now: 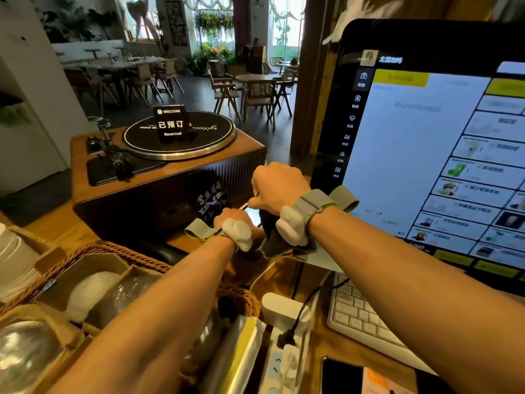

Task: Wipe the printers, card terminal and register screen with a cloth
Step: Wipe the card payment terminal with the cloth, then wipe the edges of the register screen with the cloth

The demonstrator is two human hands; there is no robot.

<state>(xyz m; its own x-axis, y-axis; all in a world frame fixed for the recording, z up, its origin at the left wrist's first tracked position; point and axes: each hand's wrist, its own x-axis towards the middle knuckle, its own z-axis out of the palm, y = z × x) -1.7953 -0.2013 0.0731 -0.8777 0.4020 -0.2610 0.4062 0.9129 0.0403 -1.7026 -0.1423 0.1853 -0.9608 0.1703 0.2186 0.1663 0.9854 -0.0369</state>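
Observation:
A small device with a lit screen, likely the card terminal (252, 214), sits between the record player and the register, mostly hidden by my hands. My left hand (233, 216) rests on its near left side and seems to hold it. My right hand (277, 187) is closed around a dark grey cloth (274, 240), which hangs below my wrist and presses on the device's right side. The register screen (420, 155) stands lit at the right, showing a menu. No printer is visible.
A wooden record player (170, 166) with a black "Reserved" sign (170, 124) stands behind the device. A wicker basket (93, 248) of glass items sits at lower left. A white keyboard (360, 314), a power strip (281, 354) and cables lie at lower right.

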